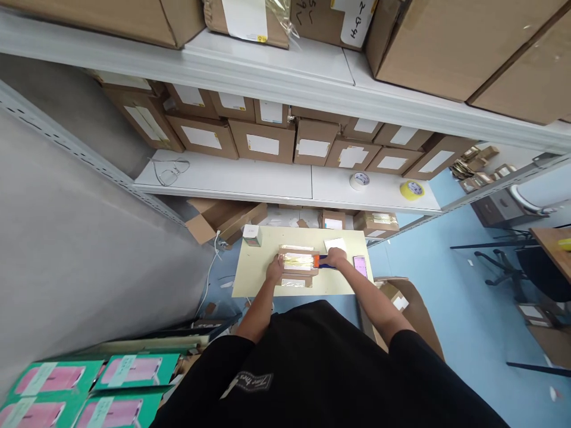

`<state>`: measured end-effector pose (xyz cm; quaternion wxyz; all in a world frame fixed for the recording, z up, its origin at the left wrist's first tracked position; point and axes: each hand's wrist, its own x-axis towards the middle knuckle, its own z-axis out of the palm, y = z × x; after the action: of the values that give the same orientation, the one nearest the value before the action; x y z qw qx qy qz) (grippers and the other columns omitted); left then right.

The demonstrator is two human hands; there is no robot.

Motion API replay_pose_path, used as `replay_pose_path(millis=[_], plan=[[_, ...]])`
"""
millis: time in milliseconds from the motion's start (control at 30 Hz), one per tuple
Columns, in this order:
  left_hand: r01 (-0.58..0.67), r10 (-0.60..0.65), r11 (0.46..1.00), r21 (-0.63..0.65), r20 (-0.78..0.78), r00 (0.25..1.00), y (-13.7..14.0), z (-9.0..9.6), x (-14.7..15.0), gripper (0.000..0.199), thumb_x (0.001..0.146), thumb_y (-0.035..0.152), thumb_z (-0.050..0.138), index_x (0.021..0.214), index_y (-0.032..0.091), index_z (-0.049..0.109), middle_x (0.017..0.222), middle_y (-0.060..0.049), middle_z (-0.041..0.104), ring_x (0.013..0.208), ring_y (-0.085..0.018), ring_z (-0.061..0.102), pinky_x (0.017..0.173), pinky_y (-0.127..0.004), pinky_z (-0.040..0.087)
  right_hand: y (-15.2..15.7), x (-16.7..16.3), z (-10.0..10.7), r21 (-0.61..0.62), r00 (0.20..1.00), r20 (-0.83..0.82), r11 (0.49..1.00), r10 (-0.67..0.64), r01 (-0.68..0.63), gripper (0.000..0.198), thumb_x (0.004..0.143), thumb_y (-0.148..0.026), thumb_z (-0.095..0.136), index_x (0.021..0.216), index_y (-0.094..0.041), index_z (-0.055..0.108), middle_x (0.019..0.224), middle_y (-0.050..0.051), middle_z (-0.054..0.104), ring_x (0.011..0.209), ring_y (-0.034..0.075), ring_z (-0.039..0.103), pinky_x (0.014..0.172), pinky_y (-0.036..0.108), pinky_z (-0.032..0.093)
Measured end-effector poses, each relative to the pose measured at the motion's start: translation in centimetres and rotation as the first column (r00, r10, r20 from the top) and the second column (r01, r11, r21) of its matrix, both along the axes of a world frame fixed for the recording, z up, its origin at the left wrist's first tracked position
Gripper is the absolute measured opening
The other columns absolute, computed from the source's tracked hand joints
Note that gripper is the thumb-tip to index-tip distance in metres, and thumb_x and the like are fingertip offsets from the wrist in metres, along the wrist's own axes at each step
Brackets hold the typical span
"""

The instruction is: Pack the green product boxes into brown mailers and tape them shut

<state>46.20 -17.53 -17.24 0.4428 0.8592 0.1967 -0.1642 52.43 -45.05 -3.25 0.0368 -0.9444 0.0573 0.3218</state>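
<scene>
A small cardboard box (298, 262), with white labels and yellowish tape across its top, lies on the pale yellow table (261, 284). My left hand (275, 268) grips its left edge, the thumb by the top corner. In my right hand (334, 257) is a dark blue hand tool with an orange end (316, 261); the fingers wrap round its handle. The orange end touches or overlaps the box's right edge. Its exact kind is too small to make out. White paper (335, 244) lies just beyond my right hand, and a phone with a pink screen (360, 267) lies to its right.
A small white box (252, 235) stands at the table's back left corner. Ahead, a shelf (267, 178) bears several labelled cartons, a white tape roll (359, 181) and a yellow one (411, 190). An open carton (413, 303) stands right of the table. Green boxes (57, 380) are lower left.
</scene>
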Motion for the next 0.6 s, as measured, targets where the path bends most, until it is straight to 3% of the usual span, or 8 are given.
replay_pose_path(millis=[100, 200, 300, 500, 600], plan=[[-0.006, 0.006, 1.0, -0.003, -0.008, 1.0, 0.0, 0.0, 0.1, 0.058, 0.106, 0.055, 0.036, 0.144, 0.016, 0.055, 0.13, -0.019, 0.071, 0.122, -0.035, 0.066, 0.105, -0.044, 0.046, -5.0, -0.4, 0.2, -0.045, 0.996, 0.038, 0.996, -0.08, 0.082, 0.066, 0.063, -0.067, 0.088, 0.101, -0.014, 0.079, 0.107, 0.021, 0.078, 0.102, 0.034, 0.074, 0.08, 0.034, 0.055], [-0.01, 0.01, 1.0, 0.003, -0.03, 0.999, -0.1, 0.0, 0.2, 0.057, 0.105, 0.057, 0.035, 0.142, 0.019, 0.056, 0.128, -0.016, 0.073, 0.123, -0.034, 0.066, 0.106, -0.043, 0.045, -7.2, -1.0, -0.2, -0.048, 0.989, 0.061, 0.989, -0.134, 0.137, 0.064, 0.066, -0.068, 0.085, 0.099, -0.015, 0.078, 0.107, 0.021, 0.078, 0.104, 0.034, 0.073, 0.082, 0.035, 0.054], [-0.005, 0.006, 1.0, 0.016, -0.046, 0.999, -0.1, 0.3, 0.2, 0.057, 0.105, 0.058, 0.033, 0.143, 0.021, 0.056, 0.13, -0.016, 0.072, 0.125, -0.034, 0.065, 0.106, -0.043, 0.045, -6.1, -1.2, -1.6, -0.058, 0.993, 0.032, 0.992, -0.114, 0.116, 0.062, 0.069, -0.066, 0.083, 0.102, -0.013, 0.078, 0.107, 0.021, 0.078, 0.104, 0.034, 0.073, 0.083, 0.035, 0.054], [0.014, -0.012, 0.999, 0.046, -0.05, 0.999, -0.2, 0.7, 0.2, 0.058, 0.106, 0.056, 0.029, 0.145, 0.02, 0.054, 0.134, -0.017, 0.07, 0.123, -0.035, 0.066, 0.102, -0.044, 0.047, -0.4, -1.8, -5.3, 0.028, 0.988, 0.001, 0.988, -0.155, 0.155, 0.056, 0.079, -0.058, 0.078, 0.108, -0.01, 0.076, 0.109, 0.025, 0.077, 0.102, 0.032, 0.074, 0.084, 0.036, 0.054], [0.014, -0.011, 0.998, 0.054, -0.054, 0.998, -0.2, 0.7, 0.3, 0.059, 0.107, 0.054, 0.026, 0.146, 0.019, 0.053, 0.134, -0.018, 0.07, 0.124, -0.035, 0.065, 0.102, -0.044, 0.048, 0.4, -3.5, -7.0, 0.038, 0.986, 0.008, 0.985, -0.168, 0.167, 0.051, 0.085, -0.054, 0.073, 0.113, -0.012, 0.074, 0.114, 0.023, 0.076, 0.107, 0.032, 0.073, 0.087, 0.036, 0.053]])
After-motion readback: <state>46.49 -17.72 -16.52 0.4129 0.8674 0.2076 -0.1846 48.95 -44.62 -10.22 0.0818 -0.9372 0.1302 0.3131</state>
